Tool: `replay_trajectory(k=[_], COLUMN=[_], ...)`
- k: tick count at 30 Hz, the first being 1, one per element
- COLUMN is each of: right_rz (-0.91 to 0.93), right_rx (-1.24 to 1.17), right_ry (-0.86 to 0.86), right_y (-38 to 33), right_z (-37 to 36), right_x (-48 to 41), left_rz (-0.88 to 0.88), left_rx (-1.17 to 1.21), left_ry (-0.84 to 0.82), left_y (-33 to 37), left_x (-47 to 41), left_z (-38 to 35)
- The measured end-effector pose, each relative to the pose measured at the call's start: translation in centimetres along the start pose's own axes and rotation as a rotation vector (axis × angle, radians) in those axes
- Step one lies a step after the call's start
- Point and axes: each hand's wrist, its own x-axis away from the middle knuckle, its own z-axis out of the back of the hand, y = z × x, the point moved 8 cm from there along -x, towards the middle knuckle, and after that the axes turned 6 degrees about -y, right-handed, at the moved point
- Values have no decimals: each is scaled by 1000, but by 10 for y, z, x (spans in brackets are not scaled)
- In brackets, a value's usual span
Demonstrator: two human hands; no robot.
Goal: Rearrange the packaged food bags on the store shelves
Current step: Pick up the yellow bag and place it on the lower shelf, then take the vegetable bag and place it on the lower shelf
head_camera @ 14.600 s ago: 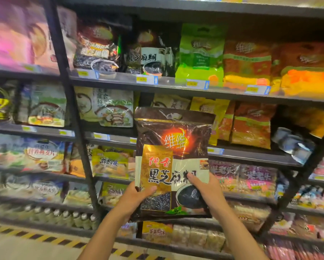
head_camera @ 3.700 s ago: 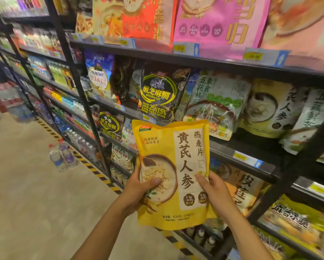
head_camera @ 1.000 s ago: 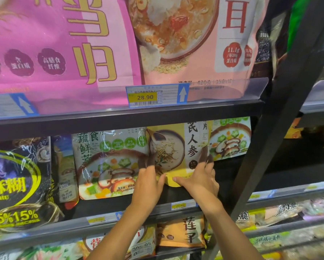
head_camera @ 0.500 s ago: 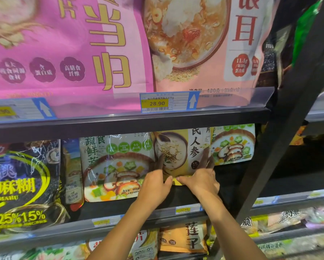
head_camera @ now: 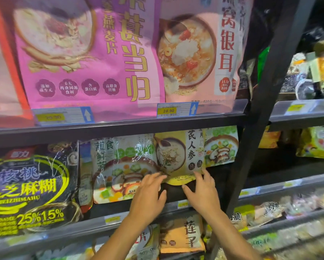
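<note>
Just 1 view: worn on the person's head, it faces forward at the shelves point(head_camera: 120, 129) from very close, roughly level with the price-tag rail point(head_camera: 223, 106) and tilted slightly down. The left hand point(head_camera: 148, 192) and right hand point(head_camera: 202, 192) sit low in mid-frame.

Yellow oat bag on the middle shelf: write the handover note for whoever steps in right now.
Left hand: open, fingers straight at the lower left corner of the yellow bag.
Right hand: open, fingertips at the bag's lower edge.
The yellow bag stands upright on the middle shelf, between the left vegetable bag and the right vegetable bag.
Done: the bag is on the shelf.
Left: probably check that it stands squarely, take both hands away, then move on to the other bags.
</note>
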Motion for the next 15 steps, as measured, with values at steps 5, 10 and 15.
replay_trajectory(k=[5, 10, 15], right_rz=[72, 88, 77], right_rx=[-3, 25, 53], right_ry=[15, 26, 76], right_y=[-4, 6, 32], right_z=[-1, -1, 14], right_x=[60, 117, 161], left_rz=[-57, -79, -93], left_rx=[-208, -226, -225], left_ry=[-38, -46, -68], left_y=[-1, 3, 23], left_x=[49, 93, 121], left_z=[-2, -12, -25])
